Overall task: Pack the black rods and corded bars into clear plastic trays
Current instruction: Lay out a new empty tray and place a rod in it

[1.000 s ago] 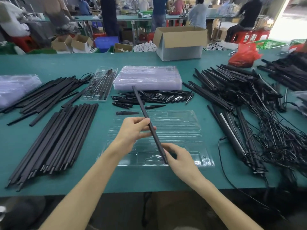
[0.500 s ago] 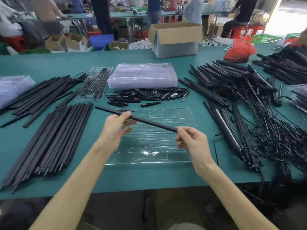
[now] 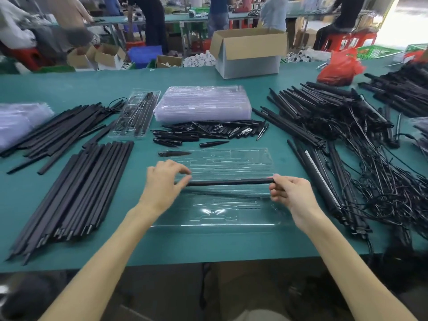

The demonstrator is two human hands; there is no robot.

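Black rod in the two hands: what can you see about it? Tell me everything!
The rod is long, thin, straight and matte black, and I cannot tell its material. It lies level, running left to right over the middle of the clear tray. The left hand pinches its left end and the right hand grips its right end. A dark shadow shows on the tray below it, so it seems held just above, not yet in a slot.
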